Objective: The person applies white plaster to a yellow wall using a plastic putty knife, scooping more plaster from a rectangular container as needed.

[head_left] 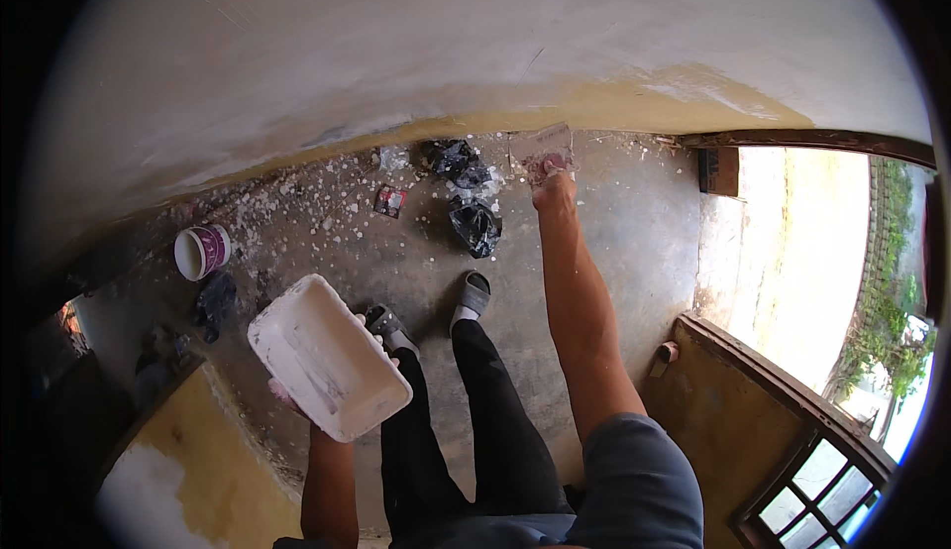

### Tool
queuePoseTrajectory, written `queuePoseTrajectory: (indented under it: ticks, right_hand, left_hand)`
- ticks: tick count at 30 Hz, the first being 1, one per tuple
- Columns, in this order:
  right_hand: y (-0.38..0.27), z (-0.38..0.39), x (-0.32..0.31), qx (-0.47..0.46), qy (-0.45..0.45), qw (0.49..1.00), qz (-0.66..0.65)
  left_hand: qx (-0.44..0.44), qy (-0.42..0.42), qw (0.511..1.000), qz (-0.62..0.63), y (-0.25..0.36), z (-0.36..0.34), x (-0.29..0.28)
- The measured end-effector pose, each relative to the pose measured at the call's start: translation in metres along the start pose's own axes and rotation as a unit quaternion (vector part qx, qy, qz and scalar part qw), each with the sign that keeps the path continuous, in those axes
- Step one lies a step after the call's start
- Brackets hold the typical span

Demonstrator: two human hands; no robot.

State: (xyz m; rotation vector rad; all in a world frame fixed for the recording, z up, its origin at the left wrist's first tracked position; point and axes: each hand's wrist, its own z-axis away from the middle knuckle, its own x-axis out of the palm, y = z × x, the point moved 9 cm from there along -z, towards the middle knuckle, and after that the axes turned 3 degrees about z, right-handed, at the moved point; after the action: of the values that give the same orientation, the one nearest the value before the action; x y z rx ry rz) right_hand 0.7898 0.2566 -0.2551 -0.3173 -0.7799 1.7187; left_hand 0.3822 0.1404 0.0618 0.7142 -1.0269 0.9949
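My left hand (287, 396) grips a white plastic tub (332, 356) from beneath and the side, its fingers showing at the far rim. Pale filler is smeared over the tub's inside and rim. Stretched out ahead, my right hand (553, 180) is closed on a flat rectangular plastering blade (543, 143), greyish and spotted with filler. The blade is near the foot of the wall (475, 44), which has whitish filler over a yellow coat; I cannot tell whether the blade touches it.
Filler crumbs and black plastic bags (475, 224) litter the floor beside a red packet (390, 201). A white-and-purple bucket (202, 252) lies tilted at left, near a dark bag (214, 305). On the right are a doorway (773, 242), a box (719, 171) and an open wooden door (743, 390).
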Motion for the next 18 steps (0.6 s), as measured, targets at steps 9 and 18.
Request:
queuePoseTrajectory:
  ticks: [9,18]
  right_hand:
    - [0.011,-0.009,0.080,-0.065,-0.133,0.988,-0.046]
    - [-0.017,0.106,0.140,0.067,-0.215,0.971,-0.081]
  left_hand:
    - [0.046,-0.010,0.999,0.024,-0.015,0.004,-0.020]
    - [0.037,-0.045,0.997,0.056,-0.003,0.013,0.005]
